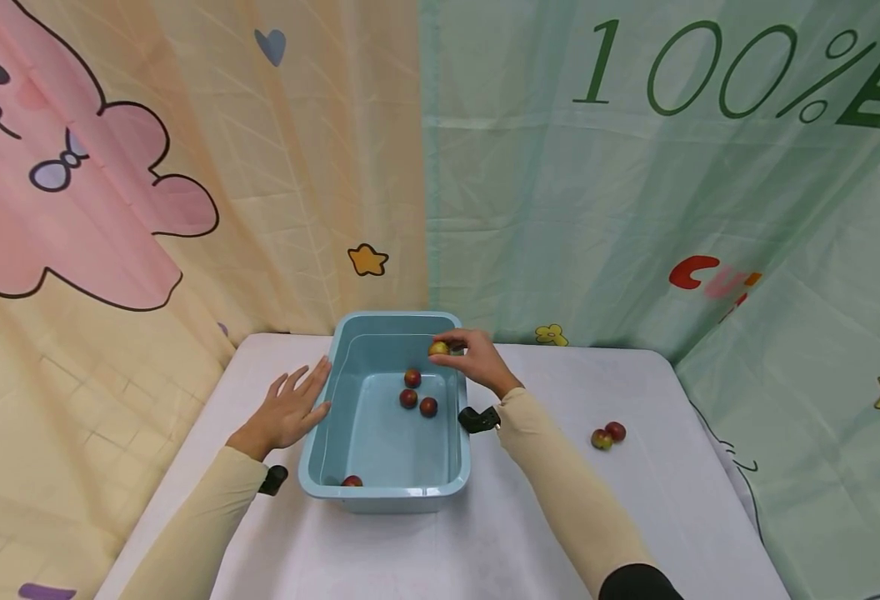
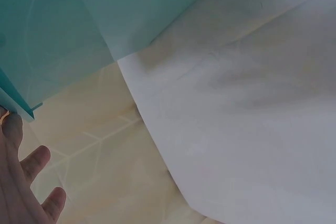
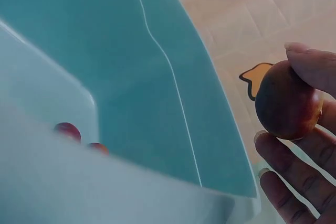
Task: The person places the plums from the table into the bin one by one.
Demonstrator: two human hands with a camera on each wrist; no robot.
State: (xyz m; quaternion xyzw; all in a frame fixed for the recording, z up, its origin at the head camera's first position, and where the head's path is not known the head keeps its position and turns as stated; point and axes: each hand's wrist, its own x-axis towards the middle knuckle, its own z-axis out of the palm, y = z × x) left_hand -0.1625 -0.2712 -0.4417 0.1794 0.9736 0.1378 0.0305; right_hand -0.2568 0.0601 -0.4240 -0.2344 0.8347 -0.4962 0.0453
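Observation:
A light blue plastic basin point(image 1: 387, 492) stands on the table. Over its far right part, my right hand point(image 1: 482, 360) pinches a red-and-yellow plum point(image 1: 438, 348) between thumb and fingers. In the right wrist view that plum point(image 3: 287, 100) sits between the thumb and the fingertips, above the rim. My left hand point(image 1: 287, 410) rests against the basin's left rim, its fingers straight and spread. Inside the basin, several dark red plums point(image 1: 408, 398) lie on the floor, with another plum point(image 1: 352, 481) by the near wall, partly hidden by the rim.
Two more plums point(image 1: 608, 435) lie side by side on the white tablecloth point(image 1: 537, 517), right of the basin. Printed curtains point(image 1: 500, 192) hang behind the table and along both sides. Dark wrist cameras point(image 1: 479, 419) sit at both wrists.

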